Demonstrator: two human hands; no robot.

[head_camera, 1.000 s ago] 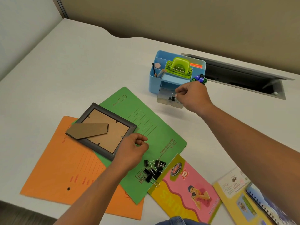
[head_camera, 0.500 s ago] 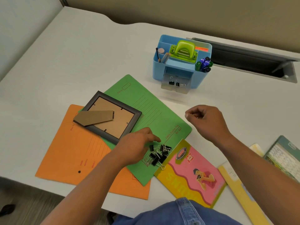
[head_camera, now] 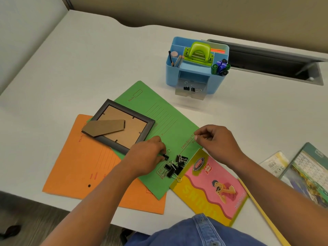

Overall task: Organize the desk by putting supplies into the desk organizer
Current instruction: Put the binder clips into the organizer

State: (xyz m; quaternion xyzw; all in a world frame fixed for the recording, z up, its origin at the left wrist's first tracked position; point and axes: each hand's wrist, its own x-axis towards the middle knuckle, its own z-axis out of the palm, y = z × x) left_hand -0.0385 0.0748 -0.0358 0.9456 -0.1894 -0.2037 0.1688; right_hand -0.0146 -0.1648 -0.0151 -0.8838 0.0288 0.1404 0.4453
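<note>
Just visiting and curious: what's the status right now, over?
Left grip pinches one binder clip at the pile. Right grip curled, apparently empty. Two clips in open drawer of organizer, nothing blocking it.

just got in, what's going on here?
A person is loading the blue organizer. Their left grip pinches one binder clip from the pile on the green folder. The right grip hovers beside it, fingers curled, apparently empty. Two clips lie in the organizer's open clear drawer.

Left hand (head_camera: 147, 157) hides part of the binder clip (head_camera: 166, 156) it's pinching, and the notebook (head_camera: 308, 174) far right gets chopped by the edge.
</note>
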